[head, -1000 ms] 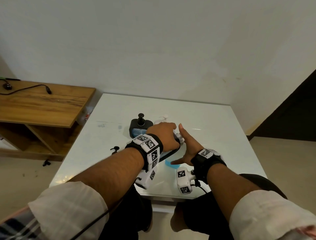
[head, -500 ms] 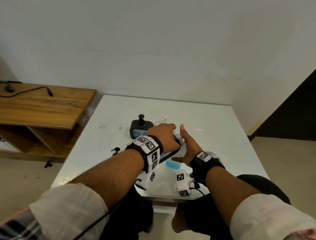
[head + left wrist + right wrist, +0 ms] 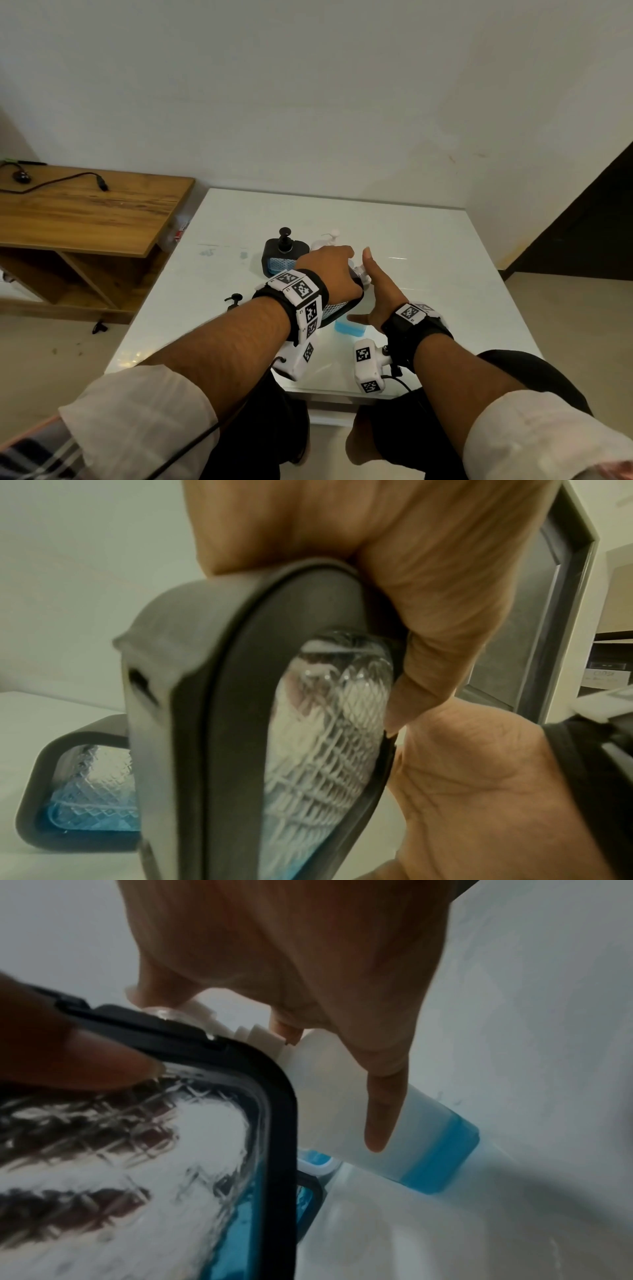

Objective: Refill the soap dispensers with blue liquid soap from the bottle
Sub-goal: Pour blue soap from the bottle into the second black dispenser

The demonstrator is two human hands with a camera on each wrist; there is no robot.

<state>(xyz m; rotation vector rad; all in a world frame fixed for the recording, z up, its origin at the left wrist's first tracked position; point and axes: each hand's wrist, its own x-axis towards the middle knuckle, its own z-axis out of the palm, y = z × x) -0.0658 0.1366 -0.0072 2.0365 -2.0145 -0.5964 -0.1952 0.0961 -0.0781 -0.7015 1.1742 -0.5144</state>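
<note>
My left hand (image 3: 329, 270) grips a black-framed soap dispenser (image 3: 337, 308) with patterned clear glass by its top and holds it tilted over the white table (image 3: 428, 240). The left wrist view shows a little blue soap at the bottom of this dispenser (image 3: 274, 723). My right hand (image 3: 373, 291) holds the translucent soap bottle (image 3: 411, 1145) near its neck, one finger stretched along its body, thumb raised. The bottle leans with its white neck against the dispenser's top (image 3: 171, 1137). Blue liquid sits in the bottle's low end (image 3: 349, 327).
A second black dispenser (image 3: 284, 255) with its pump on stands behind my left hand, and a white pump bottle (image 3: 325, 240) stands beside it. A loose black pump (image 3: 234, 299) lies on the table at the left. A wooden shelf (image 3: 85, 212) stands further left.
My right wrist has shifted slightly. Both hands keep their hold, and the dispenser and bottle stay pressed together.
</note>
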